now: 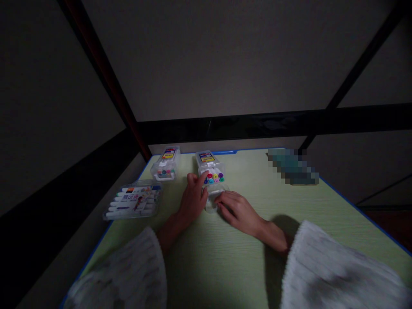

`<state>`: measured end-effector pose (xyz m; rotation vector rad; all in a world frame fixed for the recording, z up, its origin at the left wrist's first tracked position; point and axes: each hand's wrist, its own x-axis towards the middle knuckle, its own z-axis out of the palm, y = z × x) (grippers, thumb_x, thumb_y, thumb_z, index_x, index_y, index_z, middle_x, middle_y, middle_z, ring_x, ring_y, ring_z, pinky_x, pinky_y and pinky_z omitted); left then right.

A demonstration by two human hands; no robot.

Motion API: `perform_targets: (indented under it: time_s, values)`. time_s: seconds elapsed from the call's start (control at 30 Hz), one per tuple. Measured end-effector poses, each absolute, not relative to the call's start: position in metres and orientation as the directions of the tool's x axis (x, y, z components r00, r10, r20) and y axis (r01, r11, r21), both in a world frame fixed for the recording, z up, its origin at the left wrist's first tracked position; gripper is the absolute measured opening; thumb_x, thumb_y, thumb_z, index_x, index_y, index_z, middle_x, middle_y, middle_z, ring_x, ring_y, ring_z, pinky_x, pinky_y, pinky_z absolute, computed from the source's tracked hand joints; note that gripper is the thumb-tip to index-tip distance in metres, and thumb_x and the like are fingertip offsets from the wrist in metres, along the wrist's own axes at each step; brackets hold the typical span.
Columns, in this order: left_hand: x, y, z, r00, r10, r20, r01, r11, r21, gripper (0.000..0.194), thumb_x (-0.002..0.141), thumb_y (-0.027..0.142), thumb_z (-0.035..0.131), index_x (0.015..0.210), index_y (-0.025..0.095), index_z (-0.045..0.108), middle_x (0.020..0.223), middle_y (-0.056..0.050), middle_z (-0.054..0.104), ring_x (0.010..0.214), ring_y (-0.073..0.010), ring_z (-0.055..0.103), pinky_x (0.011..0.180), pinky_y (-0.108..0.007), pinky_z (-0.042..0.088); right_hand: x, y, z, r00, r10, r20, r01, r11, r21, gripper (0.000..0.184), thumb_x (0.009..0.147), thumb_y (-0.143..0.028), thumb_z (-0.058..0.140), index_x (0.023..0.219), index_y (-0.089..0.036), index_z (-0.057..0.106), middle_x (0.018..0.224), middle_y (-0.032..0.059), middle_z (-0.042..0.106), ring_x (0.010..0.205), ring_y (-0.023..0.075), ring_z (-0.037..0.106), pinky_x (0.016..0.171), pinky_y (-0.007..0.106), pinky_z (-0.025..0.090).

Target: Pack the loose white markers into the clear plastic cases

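Observation:
A clear plastic marker box (210, 165) lies on the green table (289, 214), its open end toward me with several coloured marker caps showing. My left hand (193, 199) rests against the box's near left side, fingers curled, index finger touching the caps. Just right of it, my right hand (236, 209) lies on the box's clear lid (215, 198), fingers bent over it. Both arms wear white knitted sleeves.
A second clear marker box (166, 164) lies at the table's far left. A flat clear case of white-barrelled markers (133, 201) sits near the left edge. A blurred greenish object (292, 166) lies at the far right. Dark frame bars and walls surround the table.

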<state>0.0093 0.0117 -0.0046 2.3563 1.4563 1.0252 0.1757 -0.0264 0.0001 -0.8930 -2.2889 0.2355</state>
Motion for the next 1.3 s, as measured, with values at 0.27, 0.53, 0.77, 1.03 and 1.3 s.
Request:
perform_targets:
  time_s: [0.27, 0.53, 0.77, 1.03, 1.3]
  values:
    - [0.0081, 0.012, -0.0068, 0.285, 0.823, 0.491, 0.691, -0.532, 0.49, 0.053, 0.076, 0.007, 0.041, 0.128, 0.019, 0.035, 0.1, -0.006, 0.033, 0.093, -0.0182, 0.042, 0.088, -0.037, 0.041, 0.1757, -0.0251, -0.0003, -0.547, 0.655, 0.521, 0.542, 0.752, -0.375, 0.015, 0.085, -0.015, 0.037, 0.082, -0.017, 0.052, 0.076, 0.0061, 0.06, 0.073, 0.0182, 0.054, 0.068, 0.031, 0.043]
    - [0.0081, 0.0111, -0.0042, 0.319, 0.766, 0.558, 0.669, -0.599, 0.44, 0.053, 0.076, 0.005, 0.041, 0.126, 0.022, 0.041, 0.122, -0.008, 0.024, 0.111, -0.0215, 0.038, 0.097, -0.04, 0.037, 0.1756, -0.0256, 0.0004, -0.545, 0.656, 0.522, 0.541, 0.751, -0.378, 0.016, 0.085, -0.015, 0.037, 0.082, -0.017, 0.052, 0.076, 0.0063, 0.06, 0.073, 0.0183, 0.054, 0.069, 0.031, 0.043]
    - [0.0069, 0.0119, -0.0034, 0.394, 0.75, 0.532, 0.689, -0.624, 0.369, 0.051, 0.077, 0.005, 0.041, 0.125, 0.024, 0.045, 0.13, -0.007, 0.015, 0.121, -0.0261, 0.028, 0.1, -0.044, 0.033, 0.1758, -0.0264, 0.0012, -0.548, 0.661, 0.513, 0.548, 0.747, -0.377, 0.016, 0.085, -0.015, 0.037, 0.082, -0.017, 0.053, 0.075, 0.006, 0.06, 0.072, 0.018, 0.054, 0.068, 0.031, 0.043]
    - [0.0068, 0.0121, -0.0031, 0.403, 0.745, 0.532, 0.683, -0.631, 0.368, 0.053, 0.076, 0.004, 0.04, 0.126, 0.024, 0.044, 0.131, -0.008, 0.016, 0.12, -0.0259, 0.03, 0.098, -0.042, 0.035, 0.1759, -0.0257, -0.0013, -0.551, 0.653, 0.521, 0.541, 0.754, -0.373, 0.015, 0.085, -0.014, 0.038, 0.082, -0.017, 0.052, 0.076, 0.0057, 0.06, 0.073, 0.0179, 0.054, 0.069, 0.031, 0.043]
    - [0.0066, 0.0103, -0.003, 0.198, 0.698, 0.688, 0.689, -0.598, 0.409, 0.044, 0.068, 0.004, 0.053, 0.109, 0.019, 0.047, 0.118, -0.008, 0.038, 0.111, -0.0217, 0.042, 0.095, -0.039, 0.04, 0.1763, -0.0261, 0.0005, -0.551, 0.661, 0.509, 0.542, 0.747, -0.385, 0.015, 0.086, -0.015, 0.037, 0.083, -0.017, 0.052, 0.077, 0.0061, 0.06, 0.074, 0.0182, 0.054, 0.07, 0.031, 0.043]
